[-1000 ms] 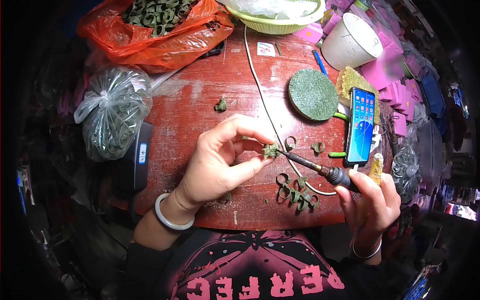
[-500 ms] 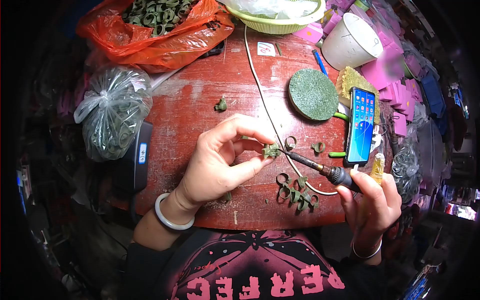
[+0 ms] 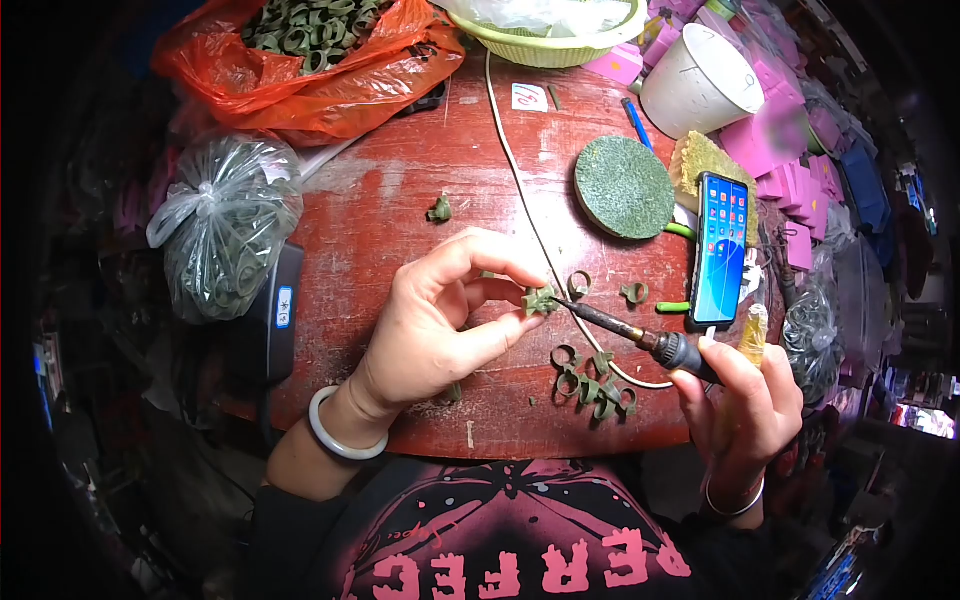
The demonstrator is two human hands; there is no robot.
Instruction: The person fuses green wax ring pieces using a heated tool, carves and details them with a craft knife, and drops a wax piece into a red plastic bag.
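Observation:
My left hand (image 3: 440, 315) pinches a small green ring (image 3: 540, 300) between thumb and fingertips, above the middle of the red table (image 3: 480, 400). In my right hand (image 3: 745, 405) is a soldering iron (image 3: 675, 352) with a dark handle, held like a pen. Its thin tip points left and touches, or nearly touches, the green ring. Just right of the tip lie two loose green rings, one (image 3: 579, 284) nearer and another (image 3: 634, 293) farther right. A cluster of several green rings (image 3: 595, 387) rests below the iron. One more green piece (image 3: 440, 209) sits beyond my left hand.
A white cable (image 3: 512, 150) crosses the table. Right of it are a round green pad (image 3: 624, 188), a phone (image 3: 720, 250), a sponge (image 3: 695, 160) and a white bucket (image 3: 700, 80). At left are a red bag (image 3: 400, 90) of rings, a clear bag (image 3: 230, 230) and a yellow-green basket (image 3: 560, 50).
The iron's tip has shifted slightly at the ring. Both hands keep nearly the same place and grip, and the whole view has moved by a few pixels.

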